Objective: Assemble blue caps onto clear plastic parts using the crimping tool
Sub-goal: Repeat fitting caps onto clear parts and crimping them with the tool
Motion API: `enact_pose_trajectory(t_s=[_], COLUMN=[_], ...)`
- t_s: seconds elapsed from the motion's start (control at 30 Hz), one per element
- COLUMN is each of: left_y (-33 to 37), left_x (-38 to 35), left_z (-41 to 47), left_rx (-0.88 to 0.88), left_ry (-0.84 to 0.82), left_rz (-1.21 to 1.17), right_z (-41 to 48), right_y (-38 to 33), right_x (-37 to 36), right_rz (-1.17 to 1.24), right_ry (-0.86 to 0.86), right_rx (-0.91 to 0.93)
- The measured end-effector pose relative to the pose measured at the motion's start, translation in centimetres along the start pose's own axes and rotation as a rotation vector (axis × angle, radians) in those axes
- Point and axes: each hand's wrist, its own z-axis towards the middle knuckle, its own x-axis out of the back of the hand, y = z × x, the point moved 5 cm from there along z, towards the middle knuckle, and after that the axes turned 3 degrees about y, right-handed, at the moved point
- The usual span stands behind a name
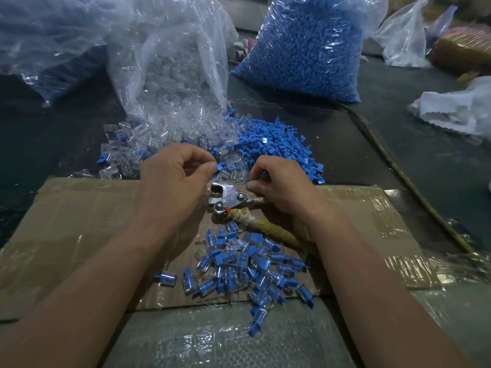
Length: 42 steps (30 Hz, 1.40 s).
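Observation:
My left hand hovers over the edge of the loose clear plastic parts, its thumb and fingers pinched together on something small that I cannot make out. My right hand pinches a blue cap at its fingertips and rests over the handle of the metal crimping tool. The tool lies on the cardboard between both hands, its jaws pointing left. Loose blue caps are heaped just beyond my hands. A pile of assembled clear-and-blue pieces lies between my forearms.
A torn clear bag of clear parts stands behind the heap, and a full bag of blue caps at the back right. More plastic bags lie at the right. A woven sack covers the near edge.

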Motion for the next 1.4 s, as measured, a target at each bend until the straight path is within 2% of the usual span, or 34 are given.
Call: enact_pose_trajectory(t_s=[0.13,0.37,0.5,0.63,0.9,1.2,1.4], left_y=[0.0,-0.3,-0.7,-0.7,0.0,0.5,0.6], left_x=[-0.1,0.0,0.3,0.5,-0.2,-0.7,-0.9], left_z=[0.0,0.0,0.0,0.1,-0.3,-0.9,-0.8], left_rx=[-0.031,0.073,0.16,0.165,0.161,0.119,0.181], left_ry=[-0.023,-0.009,0.024,0.014,-0.079,-0.123,-0.18], left_rz=[0.026,-0.066,-0.209,-0.184,-0.215,-0.244,-0.404], right_z=[-0.2,-0.6,-1.6,-2.7,-3.5,-3.5,-3.3], right_y=[-0.3,-0.8,-1.6,-3.1,-4.9,-4.8,-4.2], right_x=[0.0,0.4,1.8,1.9,2.0,2.0,1.9], right_rz=[0.016,0.006,0.29,0.475,0.508,0.334,0.5], right_ry=[-0.005,0.069,0.186,0.224,0.354,0.429,0.379], right_rx=[-0.009,0.046,0.037,0.067,0.196,0.236,0.16])
